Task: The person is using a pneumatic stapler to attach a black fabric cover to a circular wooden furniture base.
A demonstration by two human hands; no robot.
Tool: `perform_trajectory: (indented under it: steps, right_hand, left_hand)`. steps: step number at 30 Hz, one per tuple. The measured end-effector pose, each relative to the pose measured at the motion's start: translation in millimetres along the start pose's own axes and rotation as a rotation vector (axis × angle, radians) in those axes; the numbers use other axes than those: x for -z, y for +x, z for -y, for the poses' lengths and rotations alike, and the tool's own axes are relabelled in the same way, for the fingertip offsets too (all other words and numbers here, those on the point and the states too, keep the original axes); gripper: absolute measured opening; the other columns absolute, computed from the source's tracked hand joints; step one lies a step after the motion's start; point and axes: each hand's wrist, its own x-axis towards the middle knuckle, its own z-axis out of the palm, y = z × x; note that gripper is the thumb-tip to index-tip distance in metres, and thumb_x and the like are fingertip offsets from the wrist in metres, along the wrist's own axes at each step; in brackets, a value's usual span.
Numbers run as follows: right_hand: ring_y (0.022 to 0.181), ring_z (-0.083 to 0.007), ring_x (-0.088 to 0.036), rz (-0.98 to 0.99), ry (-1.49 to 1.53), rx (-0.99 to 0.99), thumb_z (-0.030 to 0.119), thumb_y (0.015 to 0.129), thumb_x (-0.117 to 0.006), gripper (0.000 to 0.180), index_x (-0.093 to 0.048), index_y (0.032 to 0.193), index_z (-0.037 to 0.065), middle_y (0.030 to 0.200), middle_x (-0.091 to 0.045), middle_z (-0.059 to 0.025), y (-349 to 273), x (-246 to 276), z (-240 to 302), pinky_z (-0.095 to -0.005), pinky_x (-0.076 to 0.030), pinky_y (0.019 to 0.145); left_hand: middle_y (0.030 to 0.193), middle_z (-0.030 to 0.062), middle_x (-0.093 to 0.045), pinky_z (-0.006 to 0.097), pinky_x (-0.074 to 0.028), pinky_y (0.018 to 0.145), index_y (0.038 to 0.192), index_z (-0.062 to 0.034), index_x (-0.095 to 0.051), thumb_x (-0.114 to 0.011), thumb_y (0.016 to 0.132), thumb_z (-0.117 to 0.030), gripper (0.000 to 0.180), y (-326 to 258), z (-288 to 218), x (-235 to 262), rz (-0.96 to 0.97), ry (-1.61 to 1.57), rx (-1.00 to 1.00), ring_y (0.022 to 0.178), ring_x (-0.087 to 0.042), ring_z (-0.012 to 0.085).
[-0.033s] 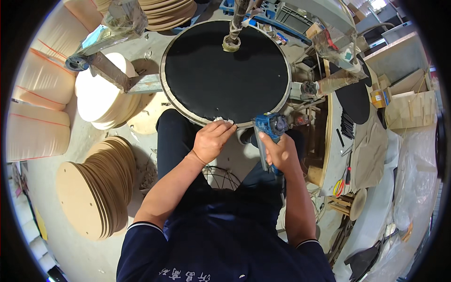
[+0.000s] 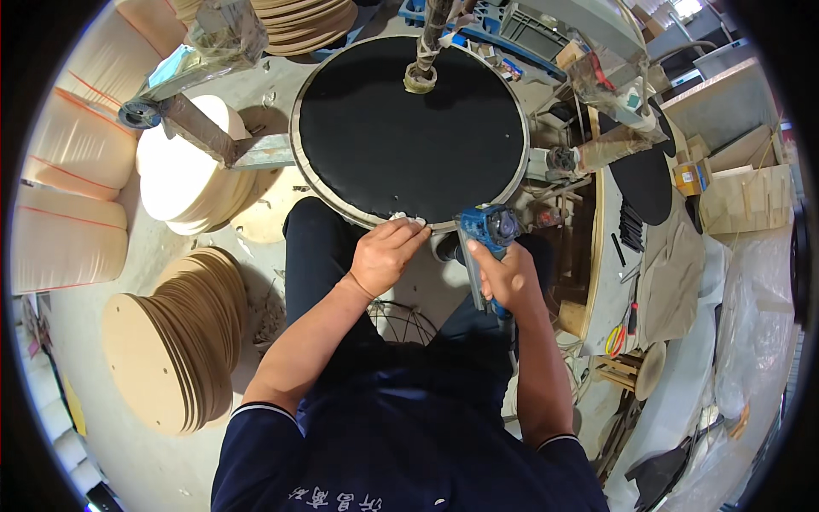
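Note:
In front of me lies a round black padded panel [image 2: 409, 145] with a pale edge all the way round. My left hand [image 2: 386, 256] is at its near rim, fingers pinched together on a crumpled whitish bit of edge material [image 2: 408, 218]. What lies under the fingertips is hidden. My right hand [image 2: 510, 277] is wrapped round the handle of a blue staple gun [image 2: 488, 224]. The gun's nose is at the near right rim, a little right of my left fingers; whether it touches the rim I cannot tell.
A metal frame arm [image 2: 264, 152] and an upright wrapped post [image 2: 422, 68] stand by the panel. Stacked round boards [image 2: 171, 341] are at left. On the right a bench [image 2: 623, 282] holds scissors [image 2: 614, 340], black strips [image 2: 630, 229] and cloth [image 2: 674, 282].
The staple gun in my right hand has shifted very slightly left along the rim. My left hand and the panel look the same.

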Motion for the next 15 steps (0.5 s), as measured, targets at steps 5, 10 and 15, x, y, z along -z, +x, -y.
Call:
perform_trajectory:
  steps: [5,10,15]
  right_hand:
    - [0.051,-0.009,-0.055,0.03,0.029,-0.009,0.036,0.1,-0.074,0.036,-0.066,0.093,0.002,0.063,-0.058,-0.0003,-1,-2,0,-0.0295,-0.043,0.049]
    - [0.051,-0.0094,-0.055,-0.02,-0.02,0.063,0.036,0.099,-0.076,0.036,-0.065,0.091,0.002,0.061,-0.057,0.0,3,1,-3,-0.0298,-0.043,0.049]
    - [0.05,-0.0097,-0.055,0.02,0.044,0.005,0.035,0.099,-0.076,0.036,-0.065,0.09,0.002,0.06,-0.057,-0.0007,5,-4,-5,-0.0301,-0.043,0.048]
  left_hand:
    - [0.115,0.0053,-0.074,0.036,-0.061,0.095,0.117,-0.0048,-0.077,-0.071,0.08,-0.006,0.038,1,-1,-3,0.038,-0.071,-0.051,0.11,-0.072,0.0246]
    - [0.117,0.0061,-0.075,0.037,-0.061,0.098,0.113,-0.0037,-0.078,-0.071,0.079,-0.004,0.035,-1,0,-15,0.055,-0.128,-0.074,0.113,-0.071,0.0267]
    - [0.115,0.0063,-0.074,0.039,-0.059,0.101,0.107,-0.0038,-0.078,-0.073,0.076,-0.001,0.031,4,-5,-26,0.057,-0.27,-0.107,0.116,-0.07,0.0286]
